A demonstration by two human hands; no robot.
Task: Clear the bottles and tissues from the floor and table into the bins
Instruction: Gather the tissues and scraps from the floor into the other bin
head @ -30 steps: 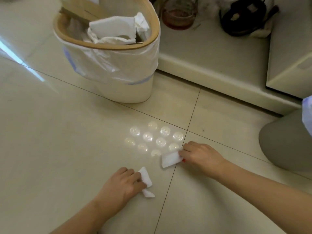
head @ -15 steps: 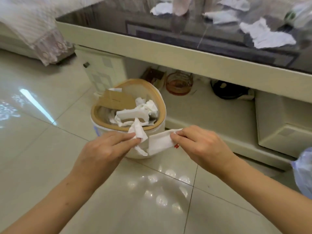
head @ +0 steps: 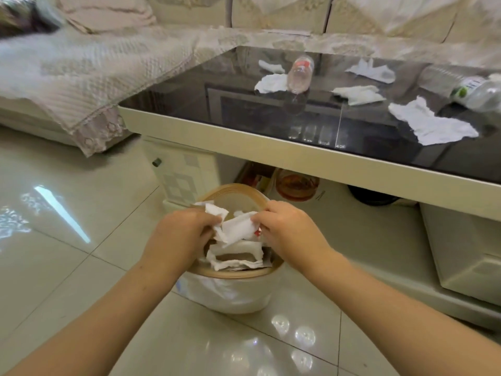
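Observation:
Both hands hover over the mouth of a white bin with a wooden rim (head: 238, 274) lined with a plastic bag. My left hand (head: 180, 234) pinches a crumpled white tissue (head: 217, 213). My right hand (head: 284, 229) pinches a flat white tissue (head: 238, 229). More tissues (head: 233, 256) lie inside the bin. On the dark glass table (head: 206, 137) lie several white tissues (head: 431, 123), a clear bottle with a red label (head: 299, 76) on its side, and another clear bottle with a green label (head: 477, 93) at the right edge.
The bin stands on glossy tiles against the table's lower shelf, which holds an amber glass dish (head: 296, 185) and a black object (head: 371, 198). A white drawer unit (head: 461, 256) sits at the right. A sofa with a lace cover (head: 89, 77) is behind left.
Both hands lifted the tissues off the floor and carried them over the bin's opening. My view rose from the floor to the table top.

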